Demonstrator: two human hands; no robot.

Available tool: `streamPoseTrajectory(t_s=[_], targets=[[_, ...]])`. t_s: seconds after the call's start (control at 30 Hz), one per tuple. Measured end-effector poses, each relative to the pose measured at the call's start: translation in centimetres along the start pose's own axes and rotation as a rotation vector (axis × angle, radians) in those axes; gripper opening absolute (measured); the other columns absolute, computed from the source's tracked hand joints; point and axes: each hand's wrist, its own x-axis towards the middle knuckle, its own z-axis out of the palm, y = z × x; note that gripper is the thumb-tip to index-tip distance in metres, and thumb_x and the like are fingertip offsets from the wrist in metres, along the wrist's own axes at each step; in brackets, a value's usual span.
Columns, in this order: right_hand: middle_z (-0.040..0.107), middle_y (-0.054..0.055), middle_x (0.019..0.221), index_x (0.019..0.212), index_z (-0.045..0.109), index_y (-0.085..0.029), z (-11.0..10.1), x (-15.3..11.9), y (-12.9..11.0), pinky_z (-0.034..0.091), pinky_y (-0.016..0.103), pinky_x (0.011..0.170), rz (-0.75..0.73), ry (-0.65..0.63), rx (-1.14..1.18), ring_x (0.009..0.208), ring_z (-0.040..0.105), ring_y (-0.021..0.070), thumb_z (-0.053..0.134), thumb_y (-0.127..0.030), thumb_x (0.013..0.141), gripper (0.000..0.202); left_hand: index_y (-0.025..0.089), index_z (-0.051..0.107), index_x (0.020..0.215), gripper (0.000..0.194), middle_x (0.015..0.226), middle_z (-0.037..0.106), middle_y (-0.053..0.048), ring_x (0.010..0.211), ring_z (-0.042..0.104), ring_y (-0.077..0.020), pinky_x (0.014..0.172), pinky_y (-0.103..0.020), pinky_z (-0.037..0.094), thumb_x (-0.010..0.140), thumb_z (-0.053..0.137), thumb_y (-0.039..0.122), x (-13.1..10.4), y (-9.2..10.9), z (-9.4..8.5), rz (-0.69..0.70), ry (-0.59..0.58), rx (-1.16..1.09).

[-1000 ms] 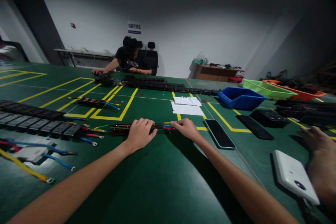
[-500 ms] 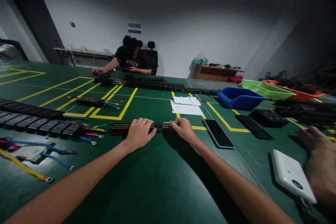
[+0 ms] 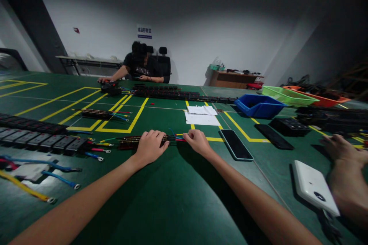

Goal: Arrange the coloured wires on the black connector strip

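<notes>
Wires (image 3: 178,138), ends unclear @ R hand (image 3: 197,142)

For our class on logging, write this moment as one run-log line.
left hand: over black strip bundle | right hand: pinching coloured wires | nearby: phone, blue bin

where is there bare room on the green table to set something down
Widest: the green table between the left forearm and right forearm, nearer than the wired bundle under the left hand. A smaller patch lies between the teal-edged phone and white device. Crowded: the left side, with black modules and a yellow cable.
</notes>
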Motion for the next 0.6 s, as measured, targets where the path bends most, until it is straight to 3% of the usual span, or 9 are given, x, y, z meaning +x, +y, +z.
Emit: streamPoseTrajectory(t_s=[0.6], targets=[[0.043,-0.001,0.053,0.055,0.038,-0.022,0.46,-0.29,0.93,0.021,0.028,0.055,-0.017,0.014,0.081,0.054,0.043,0.014,0.046,-0.054,0.09,0.048,0.02,0.066,0.109,0.03,0.109,0.07,-0.009,0.1,0.061,-0.027,0.083,-0.041,0.043,0.098,0.049,0.042,-0.02,0.01,-0.13,0.012,-0.003,-0.012]])
